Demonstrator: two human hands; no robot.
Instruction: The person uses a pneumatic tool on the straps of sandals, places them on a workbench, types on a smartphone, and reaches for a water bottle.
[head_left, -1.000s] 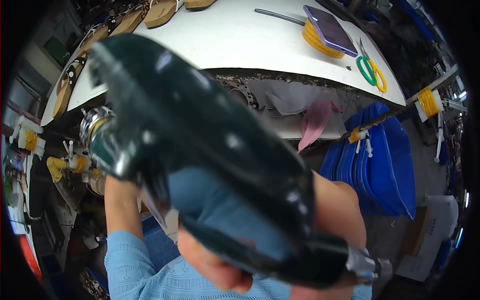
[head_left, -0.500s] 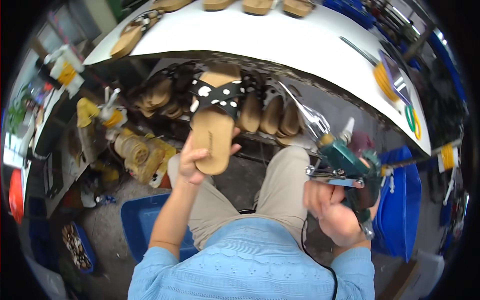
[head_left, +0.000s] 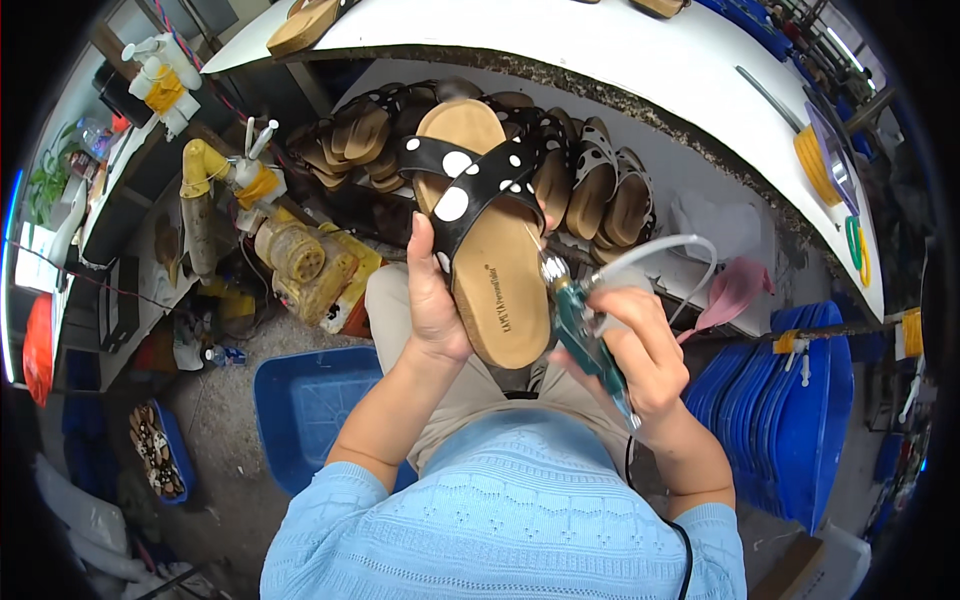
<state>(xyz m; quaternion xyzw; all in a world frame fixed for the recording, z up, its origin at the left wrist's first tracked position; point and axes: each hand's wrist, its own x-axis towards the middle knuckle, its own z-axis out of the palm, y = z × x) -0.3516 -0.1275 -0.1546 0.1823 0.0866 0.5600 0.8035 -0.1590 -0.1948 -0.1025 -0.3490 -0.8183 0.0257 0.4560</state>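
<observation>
Sandal (head_left: 480, 240) — matt cork-like footbed, glossy black dotted straps; glue gun (head_left: 585, 330) — green plastic, metal tip.

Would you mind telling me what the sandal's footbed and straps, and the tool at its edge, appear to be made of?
Sandal footbed: tan, matte, looks like suede or leather over a cork-like sole; I cannot be sure. Straps: glossy black with white dots, probably patent or synthetic leather, given the sheen. Tool in the right hand: green body, likely plastic, with a shiny metal tip.

White curved surface (head_left: 640, 60) above, bearing tan cork sandal soles (head_left: 300, 28), yellow and green tape rings (head_left: 835, 190); grey concrete floor (head_left: 225, 350) below, holding blue plastic crate (head_left: 305, 405).
</observation>
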